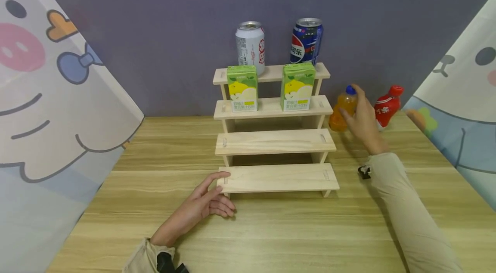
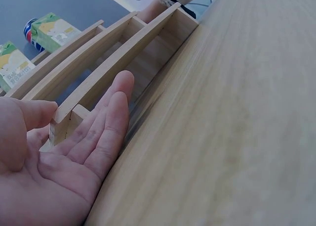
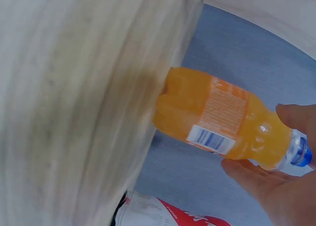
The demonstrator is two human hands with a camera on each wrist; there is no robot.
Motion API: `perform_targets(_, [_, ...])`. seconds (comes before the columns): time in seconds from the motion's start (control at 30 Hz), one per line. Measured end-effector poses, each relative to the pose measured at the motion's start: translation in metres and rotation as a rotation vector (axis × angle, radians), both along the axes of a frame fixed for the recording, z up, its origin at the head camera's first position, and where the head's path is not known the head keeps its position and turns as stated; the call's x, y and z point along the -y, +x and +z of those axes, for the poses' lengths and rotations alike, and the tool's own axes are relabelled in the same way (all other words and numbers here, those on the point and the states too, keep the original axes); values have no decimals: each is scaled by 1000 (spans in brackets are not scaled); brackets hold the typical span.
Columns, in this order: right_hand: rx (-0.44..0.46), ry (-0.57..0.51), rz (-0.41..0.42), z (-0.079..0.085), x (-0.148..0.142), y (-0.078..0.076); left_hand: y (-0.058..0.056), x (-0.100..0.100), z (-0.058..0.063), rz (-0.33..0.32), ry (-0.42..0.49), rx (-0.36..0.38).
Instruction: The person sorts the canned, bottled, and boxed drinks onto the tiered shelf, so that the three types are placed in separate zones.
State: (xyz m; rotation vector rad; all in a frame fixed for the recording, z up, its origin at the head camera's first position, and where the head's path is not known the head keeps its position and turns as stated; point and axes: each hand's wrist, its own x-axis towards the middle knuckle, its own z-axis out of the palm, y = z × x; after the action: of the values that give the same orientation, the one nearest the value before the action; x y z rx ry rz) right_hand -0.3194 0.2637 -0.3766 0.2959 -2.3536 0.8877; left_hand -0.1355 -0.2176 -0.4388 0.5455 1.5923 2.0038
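- Orange bottle [image 1: 338, 121]: right of centre in head view, cap up, between wooden rack [image 1: 274, 141] and red bottle [image 1: 389, 105].
- Right hand [image 1: 363, 123]: thumb and fingers clamped on bottle's neck. Base touching bench [image 1: 174, 148]? Cannot tell.
- Left hand [image 1: 201, 200], lower centre: thumb and one finger pinch lowest step's left end; other fingers loose below.
- Upper centre: white can [image 1: 248, 47], blue can [image 1: 308, 40], top step; two cartons [image 1: 242, 90], next step down.
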Motion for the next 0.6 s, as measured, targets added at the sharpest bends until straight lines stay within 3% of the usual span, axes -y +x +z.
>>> perform_targets(0.23, [-86,5,-26,-4,2,-1,-1,0,0,-11,18,-18])
perform_targets(0.6, [-90,-16,-29,-1,2,2,0,1,-1,-1,19,-21])
